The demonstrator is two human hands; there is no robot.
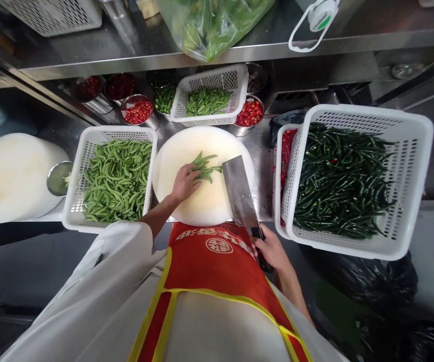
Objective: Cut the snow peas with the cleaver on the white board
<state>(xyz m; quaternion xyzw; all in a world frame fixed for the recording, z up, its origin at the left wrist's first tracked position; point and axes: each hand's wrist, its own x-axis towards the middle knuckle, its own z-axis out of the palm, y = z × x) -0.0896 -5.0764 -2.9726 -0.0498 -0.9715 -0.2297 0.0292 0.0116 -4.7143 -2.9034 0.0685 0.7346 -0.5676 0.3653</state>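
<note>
On the round white cutting board lies a small bunch of green pea pods. My left hand rests over the near end of this bunch, with its fingers curled on the pods. My right hand grips the black handle of a broad cleaver. The blade lies over the right part of the board, its tip close to the pod ends. Left of the board, a white basket holds a heap of the same pods. Behind the board, a smaller white basket contains cut green pieces.
At the right, a large white basket of dark green chillies overlaps one with red chillies. Metal pots of chopped red pepper line the back. A steel shelf with a bag of greens overhangs. Another round board stands left.
</note>
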